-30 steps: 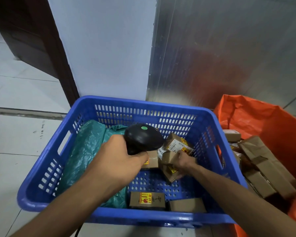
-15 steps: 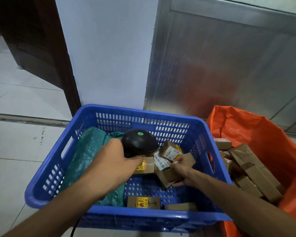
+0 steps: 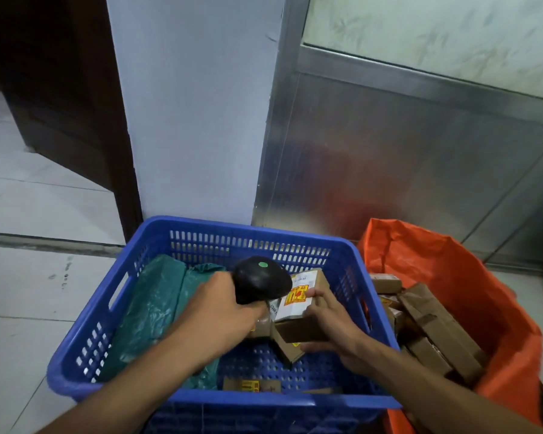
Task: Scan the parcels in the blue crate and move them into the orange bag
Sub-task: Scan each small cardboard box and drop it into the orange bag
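A blue crate (image 3: 113, 308) stands on the floor in front of me. My left hand (image 3: 213, 314) grips a black barcode scanner (image 3: 261, 280) over the crate, its head pointing right. My right hand (image 3: 329, 324) holds small cardboard parcels (image 3: 301, 299) just under the scanner, the white and yellow label of the top one facing up. A green plastic mailer (image 3: 157, 308) lies in the crate's left half. Another small box (image 3: 251, 385) lies at the crate's near wall. The orange bag (image 3: 470, 286) stands open on the right with several brown parcels (image 3: 433, 330) inside.
A white pillar (image 3: 195, 120) and a metal wall panel (image 3: 405, 158) rise right behind the crate and bag. A dark wooden door (image 3: 60, 89) is at the back left. Pale floor tiles (image 3: 29, 292) spread to the left.
My right hand has lifted the parcels higher and turned the label up under the scanner. The view has tilted upward, so crate and bag sit lower in the frame.
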`<state>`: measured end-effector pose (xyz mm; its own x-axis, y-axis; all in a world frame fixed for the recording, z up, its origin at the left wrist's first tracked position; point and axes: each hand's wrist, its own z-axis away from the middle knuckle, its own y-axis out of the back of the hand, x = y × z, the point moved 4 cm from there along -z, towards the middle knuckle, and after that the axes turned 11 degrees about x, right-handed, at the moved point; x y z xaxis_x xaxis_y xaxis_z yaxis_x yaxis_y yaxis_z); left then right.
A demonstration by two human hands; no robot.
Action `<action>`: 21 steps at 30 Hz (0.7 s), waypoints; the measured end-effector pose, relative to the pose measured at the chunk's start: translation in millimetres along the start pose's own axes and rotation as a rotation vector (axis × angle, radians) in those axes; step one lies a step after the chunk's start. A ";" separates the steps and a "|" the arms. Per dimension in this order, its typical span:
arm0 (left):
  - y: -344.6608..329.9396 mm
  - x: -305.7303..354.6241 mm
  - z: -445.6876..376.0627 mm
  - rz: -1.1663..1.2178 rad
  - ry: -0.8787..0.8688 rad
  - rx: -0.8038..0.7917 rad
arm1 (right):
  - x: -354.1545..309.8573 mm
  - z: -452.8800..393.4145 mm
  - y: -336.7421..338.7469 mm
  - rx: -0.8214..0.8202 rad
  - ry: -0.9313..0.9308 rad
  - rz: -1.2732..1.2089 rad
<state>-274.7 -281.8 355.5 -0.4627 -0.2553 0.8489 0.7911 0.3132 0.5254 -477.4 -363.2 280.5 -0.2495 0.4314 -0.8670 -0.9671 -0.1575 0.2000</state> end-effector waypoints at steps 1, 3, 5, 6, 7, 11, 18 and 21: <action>-0.4 1.3 1.6 -0.004 -0.009 -0.002 | -4.9 10.8 1.0 -0.003 0.034 0.002; 0.3 3.5 3.9 -0.017 -0.029 0.000 | -14.2 28.7 3.5 -0.012 0.085 0.020; 1.3 4.4 5.8 -0.026 -0.028 0.007 | -20.5 44.0 6.7 -0.025 0.100 0.025; 1.9 4.9 6.9 -0.021 -0.022 0.013 | -22.8 50.2 8.7 -0.024 0.109 0.025; 3.3 6.6 8.9 -0.008 -0.019 0.014 | -25.0 55.9 11.7 -0.014 0.114 0.022; 6.4 14.4 14.0 0.029 -0.011 0.037 | -26.1 67.0 22.7 0.036 0.087 -0.116; 3.3 16.2 16.9 0.056 0.000 0.054 | -11.0 72.8 22.2 0.059 -0.210 -0.405; 0.0 13.4 15.7 0.023 -0.006 0.062 | -10.1 72.7 18.3 0.064 -0.298 -0.489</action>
<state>-287.1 -270.8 367.7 -0.4475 -0.2420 0.8609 0.7751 0.3752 0.5083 -496.1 -305.8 326.1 0.2330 0.6735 -0.7015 -0.9723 0.1730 -0.1569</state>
